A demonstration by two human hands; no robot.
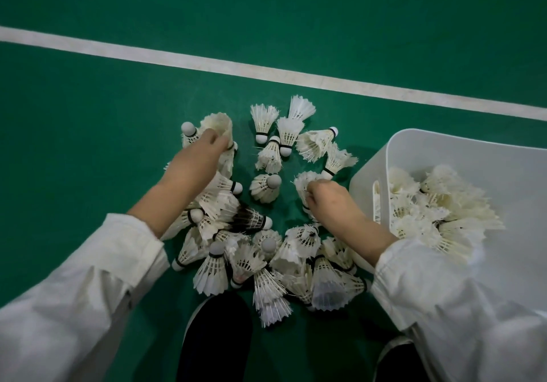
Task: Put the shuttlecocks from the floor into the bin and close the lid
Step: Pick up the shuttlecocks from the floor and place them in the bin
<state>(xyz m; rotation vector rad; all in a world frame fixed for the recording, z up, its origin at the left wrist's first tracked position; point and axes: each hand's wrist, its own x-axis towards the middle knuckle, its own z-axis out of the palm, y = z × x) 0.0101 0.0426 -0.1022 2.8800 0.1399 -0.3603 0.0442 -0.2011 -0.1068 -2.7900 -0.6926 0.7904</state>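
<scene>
We're looking straight down on a green sports-court floor (88, 121). It is a smooth matte surface, darker toward the far edge of the view. A broad white court line (266, 75) cuts across it at a slant and passes behind the white plastic bin (444, 150).

The bin's mouth is open to us, and a heap of binned shuttlecocks (444, 212) is piled against its near wall, all pale feathers. Left of the bin, on the floor, we have the floor pile (266, 266). It holds dozens of white feather shuttlecocks, some lying on their sides and others with the cork tip up. Among them is one black-feathered shuttlecock (250, 218), about mid-pile.

Both hands are in it. The right hand (328, 201) is just left of the bin's corner, with its fingers curled in and pinching the feathers of a white shuttlecock (303, 181). The left hand (198, 159) is well left of the bin, at the far left side of the pile. Its fingers are wrapped round the skirt of a cream shuttlecock (217, 122), and another cork tip pokes up just beside the knuckles.

A white sleeve (88, 292) covers each forearm. Nearest to us, left of the bin, there's a dark shoe (216, 337) on the green. A second shoe (396, 361) is by the bin's near corner.
</scene>
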